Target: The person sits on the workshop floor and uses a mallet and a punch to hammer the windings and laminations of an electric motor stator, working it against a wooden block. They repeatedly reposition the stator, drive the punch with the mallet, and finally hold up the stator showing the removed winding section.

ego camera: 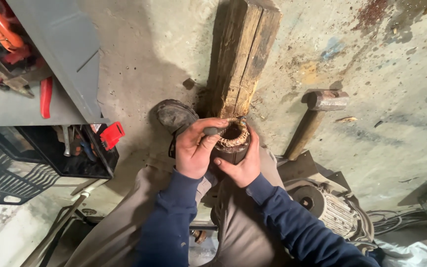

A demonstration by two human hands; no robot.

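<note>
While both hands [218, 151] grip it, stator [233, 141] stands upright.

A hammer [317, 116] lies near an upright wooden beam [240, 54].

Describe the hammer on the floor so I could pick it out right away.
Start at the upright wooden block standing on the concrete floor. Just right of its base lies the hammer, apart from both hands. Its rusty cylindrical metal head and plain wooden handle, angled down-left, set it apart from the finned motor lower down.
</note>
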